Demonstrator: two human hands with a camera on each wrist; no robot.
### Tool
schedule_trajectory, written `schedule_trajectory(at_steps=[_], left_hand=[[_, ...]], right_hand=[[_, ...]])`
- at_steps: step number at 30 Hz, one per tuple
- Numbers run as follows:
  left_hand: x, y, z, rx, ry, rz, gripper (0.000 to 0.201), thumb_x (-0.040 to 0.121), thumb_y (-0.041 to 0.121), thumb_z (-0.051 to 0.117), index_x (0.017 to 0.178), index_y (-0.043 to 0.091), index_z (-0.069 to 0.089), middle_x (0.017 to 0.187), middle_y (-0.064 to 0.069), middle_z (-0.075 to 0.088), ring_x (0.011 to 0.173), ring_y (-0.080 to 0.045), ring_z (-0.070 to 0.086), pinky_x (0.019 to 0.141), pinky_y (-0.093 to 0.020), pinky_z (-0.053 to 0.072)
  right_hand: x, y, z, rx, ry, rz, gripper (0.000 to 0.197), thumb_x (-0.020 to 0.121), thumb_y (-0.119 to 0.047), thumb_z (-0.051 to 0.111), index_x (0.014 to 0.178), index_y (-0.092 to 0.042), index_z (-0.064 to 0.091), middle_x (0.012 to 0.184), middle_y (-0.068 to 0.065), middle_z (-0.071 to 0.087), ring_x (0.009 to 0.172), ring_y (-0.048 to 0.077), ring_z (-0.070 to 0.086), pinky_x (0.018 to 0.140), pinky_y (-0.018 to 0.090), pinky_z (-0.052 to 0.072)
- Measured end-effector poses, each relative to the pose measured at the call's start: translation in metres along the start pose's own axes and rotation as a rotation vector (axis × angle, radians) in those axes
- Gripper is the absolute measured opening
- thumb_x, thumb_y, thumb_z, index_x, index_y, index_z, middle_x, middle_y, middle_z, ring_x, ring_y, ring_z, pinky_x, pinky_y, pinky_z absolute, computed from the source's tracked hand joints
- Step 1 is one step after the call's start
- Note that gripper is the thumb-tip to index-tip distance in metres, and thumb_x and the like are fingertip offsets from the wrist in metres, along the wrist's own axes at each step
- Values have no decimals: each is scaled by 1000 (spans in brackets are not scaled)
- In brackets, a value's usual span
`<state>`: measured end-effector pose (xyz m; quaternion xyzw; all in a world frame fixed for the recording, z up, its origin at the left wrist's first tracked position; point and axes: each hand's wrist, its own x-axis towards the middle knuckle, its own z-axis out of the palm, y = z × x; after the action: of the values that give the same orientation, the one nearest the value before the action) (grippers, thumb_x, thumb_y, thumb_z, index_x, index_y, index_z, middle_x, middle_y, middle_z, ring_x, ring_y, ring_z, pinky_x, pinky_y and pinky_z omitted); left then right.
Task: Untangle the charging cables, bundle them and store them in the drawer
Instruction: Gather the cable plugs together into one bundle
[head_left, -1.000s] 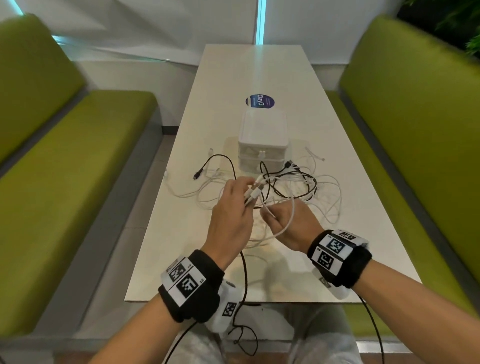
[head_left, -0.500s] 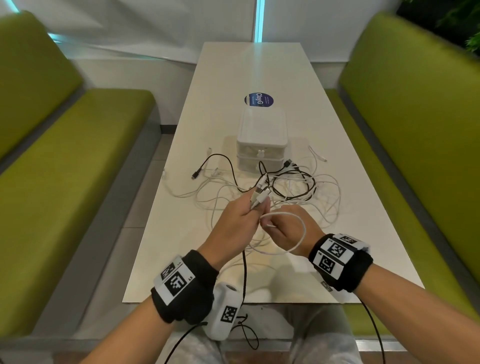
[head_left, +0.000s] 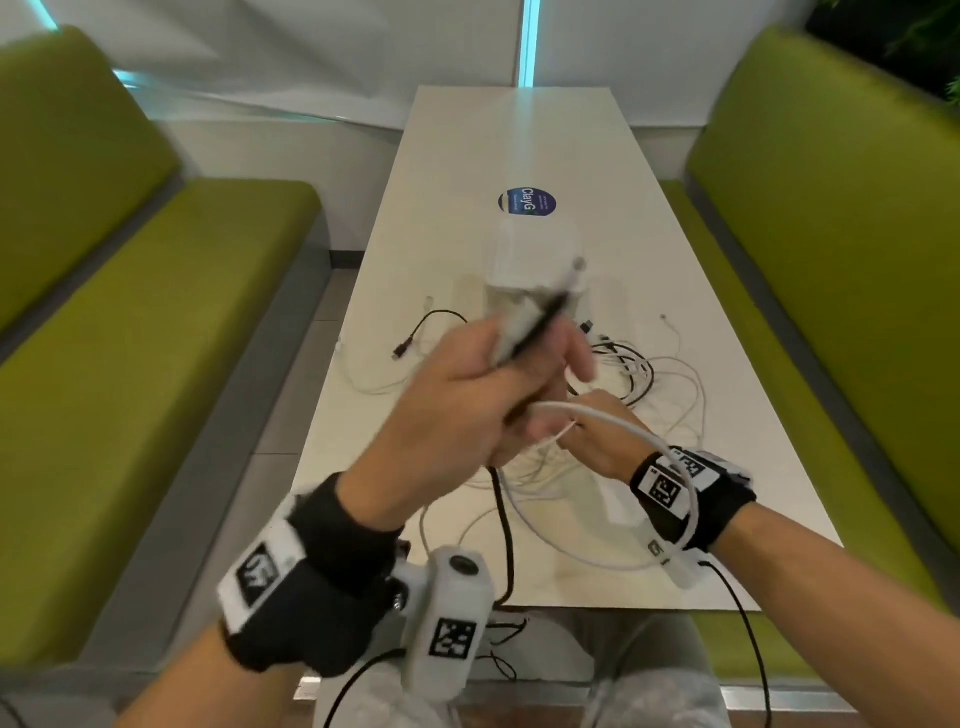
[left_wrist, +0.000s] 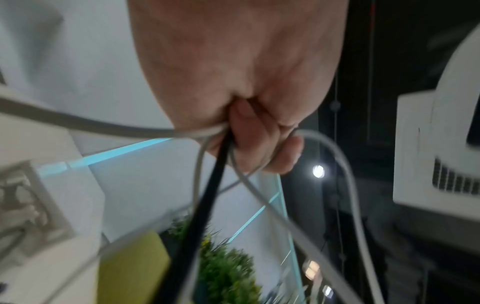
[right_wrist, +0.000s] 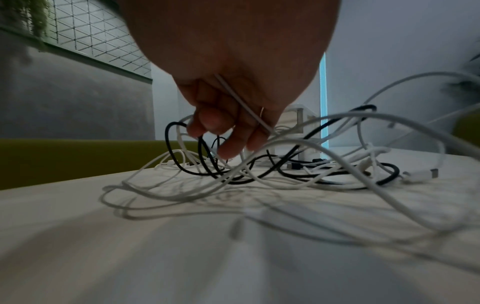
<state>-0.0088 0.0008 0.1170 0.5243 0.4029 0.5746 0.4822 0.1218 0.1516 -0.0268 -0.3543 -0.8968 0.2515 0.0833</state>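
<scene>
A tangle of white and black charging cables (head_left: 639, 374) lies on the white table (head_left: 519, 135) in front of a small white drawer box (head_left: 530, 260). My left hand (head_left: 483, 395) is raised above the table and grips a bunch of cable ends, one black cable (left_wrist: 207, 205) and white ones (left_wrist: 337, 164); plug ends stick out past its fingers, blurred. My right hand (head_left: 597, 436) sits lower, just right of the left, and holds a thin white cable (right_wrist: 246, 105) across its palm. A white loop (head_left: 670, 467) arcs over the right wrist.
Green benches (head_left: 130, 338) flank the table on both sides. A round blue sticker (head_left: 527, 201) lies behind the drawer box. A loose black plug end (head_left: 402, 351) lies left of the tangle. Black wrist-camera leads hang below the table's near edge (head_left: 597, 605).
My left hand has risen and pulled toward me with the bunch of cable ends, dragging cable out of the tangle. The white loop has widened over the right wrist. The right hand stayed low.
</scene>
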Motion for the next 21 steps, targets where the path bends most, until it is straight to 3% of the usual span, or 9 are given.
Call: schedule_trajectory(at_steps=[2, 3, 5, 6, 9, 12, 15, 17, 21], left_hand=[[12, -22, 1, 312, 30, -38, 24, 101, 16, 45, 92, 11, 66, 55, 16, 58, 43, 5, 48, 45, -8, 34], [18, -36, 0, 448, 63, -51, 22, 102, 15, 46, 99, 12, 67, 68, 19, 66, 61, 8, 59, 58, -8, 41], [26, -60, -6, 636, 101, -87, 23, 100, 15, 48, 107, 25, 67, 102, 13, 69, 100, -5, 64, 81, -23, 46], [28, -70, -7, 728, 87, -113, 24, 98, 14, 48, 104, 28, 66, 104, 9, 66, 105, -14, 62, 82, -28, 45], [30, -90, 0, 1062, 105, -134, 23, 95, 10, 45, 108, 20, 62, 93, 7, 51, 91, -19, 55, 72, -28, 35], [28, -98, 2, 1279, 151, -161, 24, 97, 16, 42, 116, 17, 56, 98, -2, 57, 89, -25, 57, 70, -31, 37], [26, -98, -1, 1370, 93, -194, 21, 98, 18, 41, 115, 14, 53, 98, -8, 64, 89, -31, 60, 65, -33, 35], [24, -97, 0, 1420, 47, -184, 30, 98, 17, 42, 127, 13, 47, 99, -9, 66, 90, -32, 61, 66, -36, 38], [20, -97, 5, 1507, -11, -219, 54, 96, 15, 42, 146, 14, 24, 104, -10, 65, 90, -32, 61, 63, -36, 36]], right_hand=[[2, -7, -3, -40, 77, -65, 40, 93, -31, 35, 63, -9, 50, 63, 14, 58, 61, 31, 53, 56, 32, 31], [2, -9, -5, -36, 104, -106, 41, 89, -33, 32, 59, -10, 49, 59, 13, 57, 58, 33, 54, 55, 33, 32], [1, -12, -8, -59, 133, -183, 44, 83, -35, 29, 55, -10, 51, 54, 11, 57, 54, 33, 56, 52, 33, 37], [-1, -14, -9, -88, 136, -204, 47, 81, -36, 29, 56, -7, 56, 56, 12, 60, 54, 33, 58, 51, 33, 42], [-6, -24, -16, -164, 69, -230, 40, 77, -30, 37, 53, -7, 60, 53, 11, 61, 46, 31, 58, 46, 29, 46], [-12, -30, -14, -206, 95, -267, 34, 73, -26, 41, 46, -10, 55, 46, 9, 56, 39, 29, 52, 39, 26, 40], [-13, -36, -9, -202, 128, -203, 36, 75, -29, 39, 54, -9, 60, 56, 11, 62, 52, 32, 58, 48, 35, 48], [-10, -39, -9, -156, 33, -81, 23, 78, -21, 49, 59, -14, 59, 65, 7, 65, 63, 27, 60, 57, 35, 50], [-6, -38, -11, 120, -10, 32, 21, 72, -17, 56, 56, -25, 46, 60, -4, 57, 59, 18, 57, 54, 35, 47]])
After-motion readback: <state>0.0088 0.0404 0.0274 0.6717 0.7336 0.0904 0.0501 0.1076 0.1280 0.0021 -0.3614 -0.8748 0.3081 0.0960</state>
